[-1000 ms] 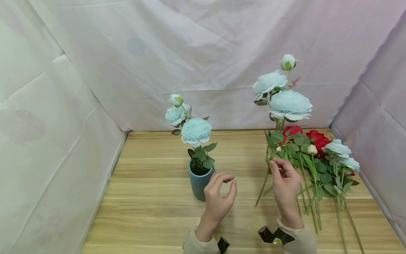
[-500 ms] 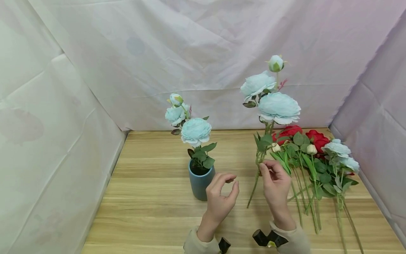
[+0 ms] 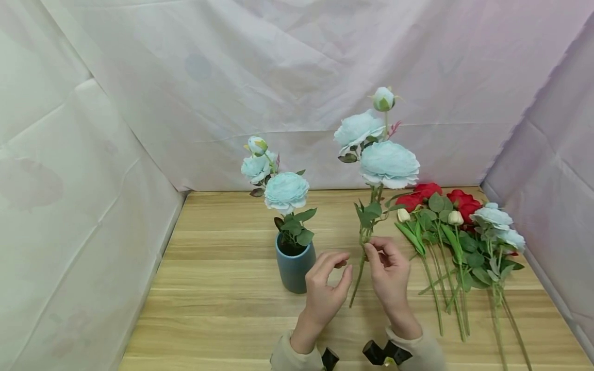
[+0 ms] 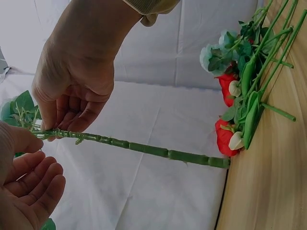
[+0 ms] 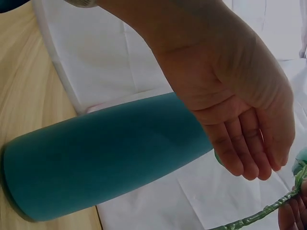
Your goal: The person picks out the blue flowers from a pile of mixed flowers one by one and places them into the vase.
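Pinching the stem (image 3: pixel 356 286) of a pale-blue flower spray (image 3: pixel 390 164) between thumb and fingertips, the right hand (image 3: pixel 389 275) holds it nearly upright, with the lower stem slanting toward 8 o'clock. Above the grip, at 12 o'clock, stand green leaves (image 3: pixel 369 214), two full blooms and, topmost, a bud (image 3: pixel 383 99). At about 9 o'clock from the right hand, the left hand (image 3: pixel 319 292) is near the stem and holds nothing; its fingers curve loosely, with a gap between thumb and forefinger. Just beyond it, toward 10 o'clock, a blue vase (image 3: pixel 292 273) stands upright on the wood-grain table (image 3: pixel 209 288). A second pale-blue spray (image 3: pixel 286 191) rises from the vase mouth, its small bud at 11 o'clock from the largest bloom. At 2 o'clock from the right hand, a loose pile lies on the table: red flowers (image 3: pixel 464 203) at its far side, white tulips (image 3: pixel 456 218) nearer, further pale-blue blooms (image 3: pixel 493 216) at its 3 o'clock edge, and bare stems trailing toward 5 o'clock. Black devices (image 3: pixel 381 353) are worn at both sleeve cuffs. A pale cloth backdrop (image 3: pixel 301 77) hangs behind, at 12 o'clock.
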`<action>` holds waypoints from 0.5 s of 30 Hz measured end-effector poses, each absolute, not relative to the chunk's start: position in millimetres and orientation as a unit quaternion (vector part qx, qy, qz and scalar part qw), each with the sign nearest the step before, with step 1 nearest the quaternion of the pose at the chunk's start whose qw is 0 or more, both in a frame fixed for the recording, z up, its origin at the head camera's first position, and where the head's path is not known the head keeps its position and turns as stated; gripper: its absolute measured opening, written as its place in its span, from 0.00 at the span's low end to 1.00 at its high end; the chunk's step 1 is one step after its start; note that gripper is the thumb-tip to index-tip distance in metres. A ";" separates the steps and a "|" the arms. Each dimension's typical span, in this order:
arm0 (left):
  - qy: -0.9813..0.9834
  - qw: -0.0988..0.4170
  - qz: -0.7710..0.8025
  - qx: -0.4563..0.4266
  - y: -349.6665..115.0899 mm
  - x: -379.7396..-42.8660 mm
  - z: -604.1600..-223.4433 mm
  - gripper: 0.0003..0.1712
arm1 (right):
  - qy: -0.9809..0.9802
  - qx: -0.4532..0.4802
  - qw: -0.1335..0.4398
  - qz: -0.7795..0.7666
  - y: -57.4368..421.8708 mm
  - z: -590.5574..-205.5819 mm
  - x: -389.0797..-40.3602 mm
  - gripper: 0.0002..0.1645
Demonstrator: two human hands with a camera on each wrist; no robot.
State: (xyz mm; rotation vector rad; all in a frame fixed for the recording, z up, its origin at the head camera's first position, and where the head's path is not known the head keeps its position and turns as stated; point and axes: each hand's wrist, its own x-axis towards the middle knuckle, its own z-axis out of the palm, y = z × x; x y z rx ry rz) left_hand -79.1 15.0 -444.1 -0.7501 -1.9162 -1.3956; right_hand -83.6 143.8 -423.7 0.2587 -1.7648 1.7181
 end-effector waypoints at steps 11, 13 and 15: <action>-0.731 0.320 -0.534 -0.279 14.4 -79.4 -443.0 0.10 | -0.689 0.125 0.323 0.637 135.2 -425.6 -83.2 0.08; -0.731 0.321 -0.534 -0.279 14.7 -79.4 -443.2 0.08 | -0.692 0.132 0.325 0.631 133.9 -425.3 -82.9 0.09; -0.731 0.321 -0.535 -0.277 14.8 -79.4 -443.4 0.05 | -0.694 0.138 0.327 0.627 132.7 -425.0 -82.8 0.10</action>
